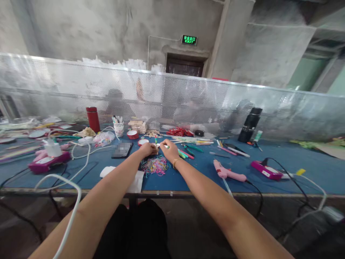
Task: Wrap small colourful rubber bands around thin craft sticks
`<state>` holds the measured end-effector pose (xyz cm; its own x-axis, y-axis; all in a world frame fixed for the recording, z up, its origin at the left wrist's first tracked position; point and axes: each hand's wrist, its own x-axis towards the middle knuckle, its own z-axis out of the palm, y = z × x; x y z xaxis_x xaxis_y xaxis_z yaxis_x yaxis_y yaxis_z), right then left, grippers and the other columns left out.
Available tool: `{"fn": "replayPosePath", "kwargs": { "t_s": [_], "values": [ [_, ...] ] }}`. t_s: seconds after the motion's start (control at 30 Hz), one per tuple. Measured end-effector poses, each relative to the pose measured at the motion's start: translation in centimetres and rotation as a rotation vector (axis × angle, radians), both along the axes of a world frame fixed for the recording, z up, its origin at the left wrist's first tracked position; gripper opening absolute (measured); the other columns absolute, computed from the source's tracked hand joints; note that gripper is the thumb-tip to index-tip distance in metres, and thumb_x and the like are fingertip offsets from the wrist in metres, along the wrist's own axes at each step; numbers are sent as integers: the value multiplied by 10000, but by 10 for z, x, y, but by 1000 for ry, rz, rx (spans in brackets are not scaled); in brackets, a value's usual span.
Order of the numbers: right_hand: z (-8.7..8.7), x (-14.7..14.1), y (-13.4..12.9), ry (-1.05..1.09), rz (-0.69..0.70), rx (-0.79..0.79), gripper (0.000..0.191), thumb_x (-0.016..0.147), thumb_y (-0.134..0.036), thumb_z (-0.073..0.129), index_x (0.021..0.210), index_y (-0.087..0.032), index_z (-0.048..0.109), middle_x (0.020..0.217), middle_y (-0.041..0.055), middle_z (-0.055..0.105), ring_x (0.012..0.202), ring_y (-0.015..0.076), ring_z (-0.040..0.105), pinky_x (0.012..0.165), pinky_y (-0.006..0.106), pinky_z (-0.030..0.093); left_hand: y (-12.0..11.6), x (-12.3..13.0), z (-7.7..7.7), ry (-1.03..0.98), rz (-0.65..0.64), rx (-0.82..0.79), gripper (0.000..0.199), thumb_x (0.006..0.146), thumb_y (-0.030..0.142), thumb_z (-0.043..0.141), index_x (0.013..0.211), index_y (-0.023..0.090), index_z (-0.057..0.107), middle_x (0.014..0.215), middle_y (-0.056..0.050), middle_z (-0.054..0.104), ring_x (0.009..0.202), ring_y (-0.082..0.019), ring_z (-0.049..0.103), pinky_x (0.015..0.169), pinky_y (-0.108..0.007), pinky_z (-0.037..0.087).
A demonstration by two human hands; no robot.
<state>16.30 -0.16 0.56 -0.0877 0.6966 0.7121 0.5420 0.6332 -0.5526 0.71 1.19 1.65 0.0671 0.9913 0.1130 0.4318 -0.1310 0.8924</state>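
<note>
Both my hands meet over the blue table, just behind a pile of colourful thin loops. My right hand, with a bracelet at its wrist, is closed on a white and green marker. My left hand has its fingers closed around something small and pale that I cannot make out. A small green and red upright piece stands just beyond the fingertips. Several coloured markers lie right of my right hand, beside green-handled pliers.
A phone, a red bottle and a cup of pens stand or lie to the left. On the right are a pink glue gun, a purple power strip and a black bottle. Cables cross both sides.
</note>
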Motion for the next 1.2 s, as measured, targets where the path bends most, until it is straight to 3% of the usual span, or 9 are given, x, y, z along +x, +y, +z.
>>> {"fn": "replayPosePath", "kwargs": {
  "t_s": [0.6,0.97,1.2],
  "values": [
    [-1,-2,1,-11,-19,3,152,836,-309,513,719,-241,583,788,-33,667,805,152,599,785,243,411,11,-4,-8,40,-18,14,236,627,240,771,510,146,588,499,5,591,501,-98,520,503,-193,421],
    [0,1,0,-11,-51,12,167,842,-311,499,716,-242,584,779,-28,671,796,158,603,761,244,408,-6,2,4,-9,-7,-9,207,662,104,733,502,118,602,475,9,565,452,-74,463,488,-195,383],
    [-1,-1,0,-27,-29,13,161,837,-315,503,719,-242,584,784,-32,669,794,152,601,766,237,413,-1,1,0,-1,-3,-9,234,654,119,732,480,132,577,471,15,564,458,-77,473,489,-193,383]
  ]
}}
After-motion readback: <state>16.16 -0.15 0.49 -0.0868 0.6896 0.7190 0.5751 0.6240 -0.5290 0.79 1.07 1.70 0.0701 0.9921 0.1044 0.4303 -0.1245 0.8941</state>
